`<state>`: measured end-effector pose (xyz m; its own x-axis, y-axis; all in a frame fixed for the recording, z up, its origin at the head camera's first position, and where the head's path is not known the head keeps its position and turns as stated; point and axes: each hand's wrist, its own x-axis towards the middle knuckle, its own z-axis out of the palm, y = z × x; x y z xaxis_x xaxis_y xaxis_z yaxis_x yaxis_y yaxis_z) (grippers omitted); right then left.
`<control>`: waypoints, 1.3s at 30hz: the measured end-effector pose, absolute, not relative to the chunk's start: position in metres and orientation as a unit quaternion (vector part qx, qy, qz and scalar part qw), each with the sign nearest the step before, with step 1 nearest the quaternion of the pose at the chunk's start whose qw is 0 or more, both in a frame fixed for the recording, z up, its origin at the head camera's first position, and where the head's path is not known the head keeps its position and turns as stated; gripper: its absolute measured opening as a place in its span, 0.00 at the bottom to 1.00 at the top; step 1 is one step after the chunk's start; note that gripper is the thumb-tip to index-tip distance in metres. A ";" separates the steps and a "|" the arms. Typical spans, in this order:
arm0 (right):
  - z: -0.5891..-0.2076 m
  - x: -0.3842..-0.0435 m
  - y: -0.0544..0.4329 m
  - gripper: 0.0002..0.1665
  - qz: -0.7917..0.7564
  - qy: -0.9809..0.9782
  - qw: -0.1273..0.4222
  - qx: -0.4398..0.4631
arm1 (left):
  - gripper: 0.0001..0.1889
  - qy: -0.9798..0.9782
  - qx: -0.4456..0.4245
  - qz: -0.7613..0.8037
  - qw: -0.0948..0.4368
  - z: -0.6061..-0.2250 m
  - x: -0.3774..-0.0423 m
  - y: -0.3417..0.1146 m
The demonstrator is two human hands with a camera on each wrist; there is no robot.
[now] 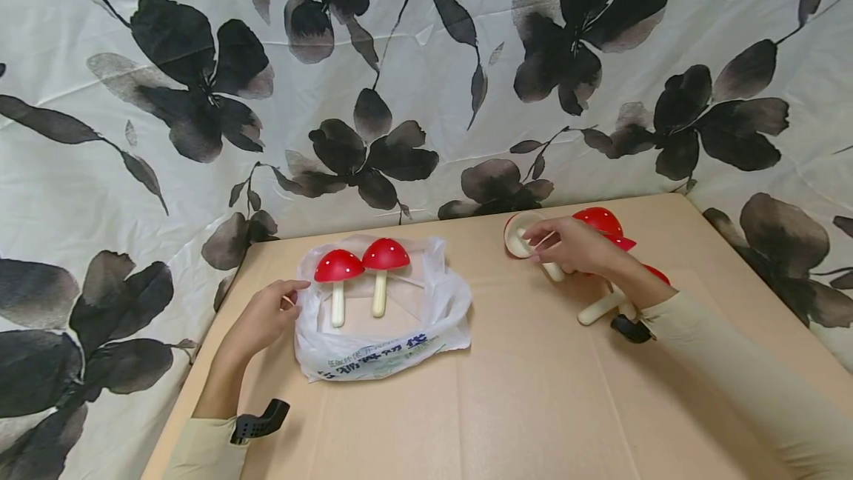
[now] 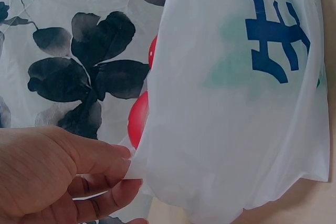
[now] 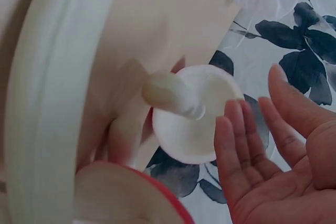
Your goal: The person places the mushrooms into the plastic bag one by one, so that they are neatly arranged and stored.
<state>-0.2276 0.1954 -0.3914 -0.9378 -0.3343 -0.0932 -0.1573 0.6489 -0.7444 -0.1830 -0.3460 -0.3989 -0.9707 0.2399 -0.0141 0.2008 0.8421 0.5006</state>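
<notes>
My left hand point(image 1: 268, 315) pinches the left edge of a white plastic bag point(image 1: 383, 354) printed with blue characters, between thumb and finger in the left wrist view. Two toy mushrooms with red, white-dotted caps, one on the left point(image 1: 338, 269) and one on the right point(image 1: 386, 256), lie at the bag's mouth. My right hand point(image 1: 573, 244) reaches beside a toy mushroom point(image 3: 178, 129) whose pale underside and stem face the right wrist camera. Its fingers are spread there and grip nothing. More red-capped mushrooms point(image 1: 598, 221) lie partly hidden behind my right forearm.
A light brown table point(image 1: 520, 384) carries everything. Behind and beside it hangs white cloth point(image 1: 466, 147) with dark flowers. One pale stem point(image 1: 600, 308) sticks out below my right wrist, and a large pale stem point(image 3: 52, 93) fills the left of the right wrist view.
</notes>
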 end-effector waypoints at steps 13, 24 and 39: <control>-0.402 -0.230 0.196 0.32 -0.349 0.929 0.115 -0.049 | 0.22 0.959 0.113 0.257 0.038 -0.399 -0.181 -0.346; -0.418 -0.238 0.191 0.38 -0.311 0.945 0.069 -0.082 | 0.22 0.960 0.107 0.257 0.040 -0.399 -0.179 -0.345; -0.423 -0.238 0.180 0.41 -0.263 0.962 0.059 -0.042 | 0.22 0.960 0.096 0.261 0.047 -0.400 -0.178 -0.346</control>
<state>-0.2384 0.1801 -0.4233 -0.9895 -0.1124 -0.0909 -0.0504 0.8577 -0.5117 -0.1782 -0.3463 -0.4002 -0.9773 0.2079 -0.0405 0.1589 0.8460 0.5089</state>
